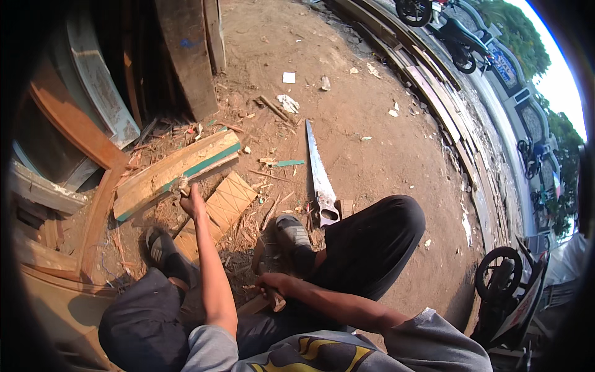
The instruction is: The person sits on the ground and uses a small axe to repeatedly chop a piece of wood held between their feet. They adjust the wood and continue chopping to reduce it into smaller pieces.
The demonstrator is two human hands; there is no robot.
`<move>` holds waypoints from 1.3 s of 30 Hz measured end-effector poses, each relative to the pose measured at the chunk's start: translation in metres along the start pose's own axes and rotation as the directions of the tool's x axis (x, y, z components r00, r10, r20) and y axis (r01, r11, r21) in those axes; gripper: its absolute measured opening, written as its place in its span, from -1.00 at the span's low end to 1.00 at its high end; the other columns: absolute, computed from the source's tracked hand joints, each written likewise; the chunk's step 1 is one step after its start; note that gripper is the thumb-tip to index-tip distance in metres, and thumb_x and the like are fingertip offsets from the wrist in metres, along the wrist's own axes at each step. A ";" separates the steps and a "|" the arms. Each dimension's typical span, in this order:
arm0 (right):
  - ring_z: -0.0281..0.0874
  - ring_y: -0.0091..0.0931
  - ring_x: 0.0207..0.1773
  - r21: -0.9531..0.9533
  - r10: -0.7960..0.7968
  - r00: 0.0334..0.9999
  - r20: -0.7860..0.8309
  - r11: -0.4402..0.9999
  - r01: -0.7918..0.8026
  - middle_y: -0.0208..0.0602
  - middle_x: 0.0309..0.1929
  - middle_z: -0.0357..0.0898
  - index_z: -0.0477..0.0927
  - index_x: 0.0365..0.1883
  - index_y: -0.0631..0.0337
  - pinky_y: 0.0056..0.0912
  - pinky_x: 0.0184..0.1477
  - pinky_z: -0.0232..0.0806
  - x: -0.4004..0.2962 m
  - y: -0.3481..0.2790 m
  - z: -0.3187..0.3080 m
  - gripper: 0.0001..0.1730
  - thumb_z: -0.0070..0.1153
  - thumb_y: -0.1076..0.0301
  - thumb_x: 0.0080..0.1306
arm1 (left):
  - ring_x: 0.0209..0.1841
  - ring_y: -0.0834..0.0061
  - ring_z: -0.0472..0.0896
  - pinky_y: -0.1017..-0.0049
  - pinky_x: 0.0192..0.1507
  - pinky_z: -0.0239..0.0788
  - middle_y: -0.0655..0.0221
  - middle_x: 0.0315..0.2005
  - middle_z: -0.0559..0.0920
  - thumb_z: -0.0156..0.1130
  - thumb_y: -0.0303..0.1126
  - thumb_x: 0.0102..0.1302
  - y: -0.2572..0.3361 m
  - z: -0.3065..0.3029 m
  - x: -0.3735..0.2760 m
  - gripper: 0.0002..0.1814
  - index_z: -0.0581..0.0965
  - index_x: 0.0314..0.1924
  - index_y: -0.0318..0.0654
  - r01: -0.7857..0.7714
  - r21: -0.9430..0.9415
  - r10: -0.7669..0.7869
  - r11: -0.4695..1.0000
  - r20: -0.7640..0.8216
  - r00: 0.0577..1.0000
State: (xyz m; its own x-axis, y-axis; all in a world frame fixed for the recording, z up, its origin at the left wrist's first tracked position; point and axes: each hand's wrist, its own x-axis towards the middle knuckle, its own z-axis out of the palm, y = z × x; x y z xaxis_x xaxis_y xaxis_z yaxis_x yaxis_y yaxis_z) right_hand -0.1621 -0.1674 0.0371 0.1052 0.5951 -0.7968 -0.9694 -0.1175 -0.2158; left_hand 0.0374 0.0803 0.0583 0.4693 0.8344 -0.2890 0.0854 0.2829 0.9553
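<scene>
My left hand (pixel 193 202) is closed around a small, pale, rough-ended object (pixel 182 184), too small to identify, against the side of a thick wooden beam (pixel 176 169) with a green painted edge. By my lap, my right hand (pixel 275 283) grips the wooden handle (pixel 277 302) of a tool whose dark, curved head (pixel 258 253) points away from me; its exact kind is unclear. Between my feet lies a wooden block (pixel 230 200) with carved or drawn crossing lines. A handsaw (pixel 319 172) rests on the dirt beyond my right foot, its handle hole close to my knee.
Wooden frames (pixel 100 186) and boards lean at the left beside an upright plank (pixel 188 56). Wood chips and a green strip (pixel 289 163) litter the dirt. Long planks (pixel 446 102) line the right edge, with motorcycles (pixel 458 42) beyond. A wheel (pixel 498 273) stands at lower right.
</scene>
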 end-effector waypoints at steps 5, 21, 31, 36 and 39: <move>0.25 -0.60 -0.63 0.257 0.187 0.956 -0.226 0.958 -0.127 -0.43 -0.64 0.26 0.31 -0.47 0.21 -0.54 -0.59 0.27 -0.032 -0.021 0.030 -0.90 -0.07 0.46 0.23 | -0.58 0.55 0.37 0.38 -0.47 0.19 0.39 -0.72 0.46 0.29 -0.24 -0.01 -0.006 0.005 0.002 -0.66 0.44 -0.62 -0.39 -0.029 0.274 0.020 0.961 0.035 0.999; 0.21 -0.62 -0.65 0.247 0.214 0.944 -0.252 0.957 -0.151 -0.49 -0.64 0.24 0.30 -0.46 0.19 -0.59 -0.61 0.22 -0.037 -0.047 0.018 -0.90 -0.09 0.43 0.24 | -0.75 0.62 0.40 0.51 -0.66 0.17 0.42 -0.80 0.49 0.31 -0.14 0.05 -0.004 0.012 -0.032 -0.58 0.49 -0.73 -0.32 -0.262 0.392 0.128 0.882 0.335 0.933; 0.20 -0.61 -0.65 0.301 0.242 0.930 -0.277 0.941 -0.156 -0.47 -0.64 0.24 0.27 -0.46 0.20 -0.60 -0.62 0.22 -0.034 -0.057 0.019 -0.88 -0.06 0.45 0.22 | -0.73 0.75 0.31 0.56 -0.66 0.08 0.57 -0.81 0.45 0.32 -0.26 0.07 -0.032 0.011 -0.045 -0.64 0.50 -0.74 -0.30 -0.341 0.277 0.229 0.898 0.368 0.901; 0.18 -0.62 -0.66 0.265 0.218 0.930 -0.298 0.954 -0.138 -0.47 -0.64 0.24 0.28 -0.46 0.20 -0.60 -0.61 0.23 -0.039 -0.064 0.023 -0.88 -0.07 0.44 0.22 | -0.72 0.74 0.38 0.59 -0.61 0.16 0.57 -0.80 0.49 0.34 -0.31 0.07 -0.030 0.010 -0.046 -0.70 0.50 -0.72 -0.19 -0.317 0.361 0.158 0.877 0.408 0.899; 0.18 -0.63 -0.66 0.291 0.205 0.944 -0.260 0.948 -0.126 -0.47 -0.65 0.24 0.28 -0.47 0.20 -0.59 -0.60 0.25 -0.037 -0.060 0.018 -0.88 -0.08 0.43 0.23 | -0.75 0.73 0.35 0.60 -0.62 0.15 0.58 -0.82 0.48 0.36 -0.26 0.07 -0.031 0.009 -0.049 -0.66 0.50 -0.75 -0.20 -0.337 0.431 0.144 0.837 0.420 0.896</move>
State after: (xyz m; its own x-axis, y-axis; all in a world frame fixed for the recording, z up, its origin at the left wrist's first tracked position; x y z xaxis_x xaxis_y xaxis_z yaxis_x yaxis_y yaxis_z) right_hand -0.1117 -0.1680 0.0898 -0.0419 0.3308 -0.9428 -0.9972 0.0449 0.0601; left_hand 0.0193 0.0267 0.0438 0.8022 0.5894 -0.0950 0.2918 -0.2482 0.9237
